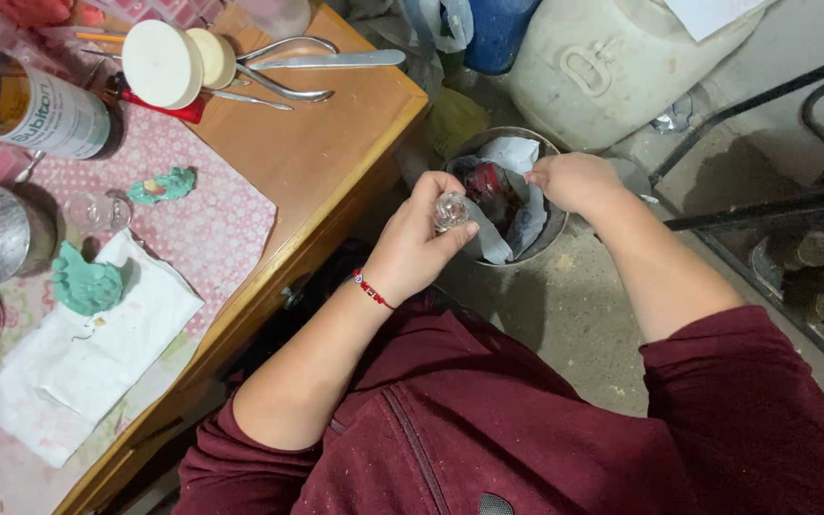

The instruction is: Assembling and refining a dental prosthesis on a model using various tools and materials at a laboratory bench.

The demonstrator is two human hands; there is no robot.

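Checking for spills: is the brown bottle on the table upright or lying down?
Lying down: the brown bottle rests on its side on the table.

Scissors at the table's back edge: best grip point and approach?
Take the scissors by the finger loops, coming from above on the side nearer the person. They lie flat on bare wood, loops curving toward the white round lid, closed blades pointing right toward the table's corner. The loops offer open gaps for fingers; the blades are thin and flush with the wood.
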